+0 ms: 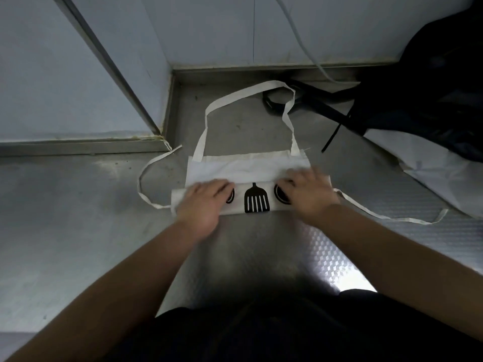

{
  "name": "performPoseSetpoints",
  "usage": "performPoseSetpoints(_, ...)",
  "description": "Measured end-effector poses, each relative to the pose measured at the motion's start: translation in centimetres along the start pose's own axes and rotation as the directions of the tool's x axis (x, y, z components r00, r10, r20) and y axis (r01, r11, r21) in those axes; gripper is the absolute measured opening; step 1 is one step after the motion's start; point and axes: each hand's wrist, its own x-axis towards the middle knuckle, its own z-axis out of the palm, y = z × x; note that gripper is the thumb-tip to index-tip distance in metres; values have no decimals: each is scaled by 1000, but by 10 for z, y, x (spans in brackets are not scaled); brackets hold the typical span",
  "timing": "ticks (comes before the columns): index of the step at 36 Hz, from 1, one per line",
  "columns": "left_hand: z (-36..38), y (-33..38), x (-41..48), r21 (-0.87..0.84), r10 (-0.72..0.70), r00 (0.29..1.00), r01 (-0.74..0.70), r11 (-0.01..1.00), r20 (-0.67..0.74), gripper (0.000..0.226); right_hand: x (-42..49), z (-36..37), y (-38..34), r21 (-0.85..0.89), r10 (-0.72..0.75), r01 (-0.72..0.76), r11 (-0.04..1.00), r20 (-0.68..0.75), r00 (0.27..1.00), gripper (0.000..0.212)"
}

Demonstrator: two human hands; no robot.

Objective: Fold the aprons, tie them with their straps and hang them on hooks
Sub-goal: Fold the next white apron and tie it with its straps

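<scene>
Cream cotton, that was the apron [245, 168], lying on the steel top [78, 218] and already folded down to a narrow band. The spatula print [256, 201] faced up at the middle of its near edge.

Left of the print, the left hand [202, 202] lay palm down on the fold, fingers fairly straight and pressing, closed on nothing. Right of the print, the right hand [307, 193] rested on the band too. It was blurred, and I could not tell whether its fingers only pressed or pinched the cloth.

Beyond the print, the neck loop [235, 96] stretched away across the steel towards the wall. One strap [146, 176] curled out loose to the left of the print and the other strap [392, 216] trailed off to the right. Neither was in a hand. Far to the right of the print sat a black bag [431, 87], with more pale cloth [431, 165] below it.

To my eye the folding step was in hand and near its end, with another turn of the band towards the bib perhaps left. The next move would call for keeping the bundle tight under one hand while the other gathered a strap to wrap round it. No hook was in sight.
</scene>
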Motion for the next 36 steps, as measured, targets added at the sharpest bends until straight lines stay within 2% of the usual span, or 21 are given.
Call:
performPoseSetpoints(2, 8, 12, -7, -78, -5, 997, 10, 997, 73, 63, -2, 12, -14, 171, -42, 35, 985, 34, 999, 66)
performPoseSetpoints(4, 14, 17, -11, -83, 17, 993, -7, 997, 116, 87, -5, 24, -19, 221, -45, 33, 975, 52, 998, 90)
performPoseSetpoints(5, 15, 16, -13, -62, 35, 991, -27, 998, 132, 96, -5, 28, -18, 205, -51, 41, 978, 45, 998, 94)
performPoseSetpoints(7, 13, 11, -14, -46, 48, 990, -42, 998, 136, 106, -7, 30, -11, 184, -68, 65, 981, 10, 998, 90)
performPoseSetpoints(9, 6, 6, -16, -47, 35, 994, -31, 998, 101, 105, -8, 23, -5, 190, -85, 88, 978, -22, 996, 79)
performPoseSetpoints(16, -10, 3, -16, -108, 99, 992, -90, 990, 82, 61, -24, 12, 1, 184, -86, 95, 978, -59, 995, 61)
performPoseSetpoints(18, -17, 1, -17, -163, 107, 986, -85, 983, 131, 56, -28, 11, 2, 193, -131, 133, 972, -27, 991, 47)
performPoseSetpoints(20, -26, 0, -17, -310, 93, 972, -22, 951, 217, 48, -30, 5, 4, 234, -168, 155, 960, 34, 985, 32)
performPoseSetpoints(23, -36, -6, -10, -379, 131, 934, 6, 926, 333, 22, -26, -5, 8, 262, -147, 107, 959, 140, 979, 31)
performPoseSetpoints(25, -34, -13, -6, -348, 94, 951, 16, 937, 296, 25, -22, -6, 13, 248, -95, 51, 967, 171, 981, 39)
performPoseSetpoints(29, -19, -21, 1, -170, -56, 996, 67, 983, 70, 35, -13, -2, 26, 193, 34, -58, 979, 127, 991, 54)
performPoseSetpoints(31, -14, -20, 2, -178, -86, 996, 89, 980, 23, 36, -9, 2, 28, 195, 75, -95, 976, 109, 991, 58)
performPoseSetpoints(36, 4, -21, 3, -211, -153, 984, 130, 969, -97, 35, -5, 13, 21, 124, 134, -136, 983, 30, 991, 54)
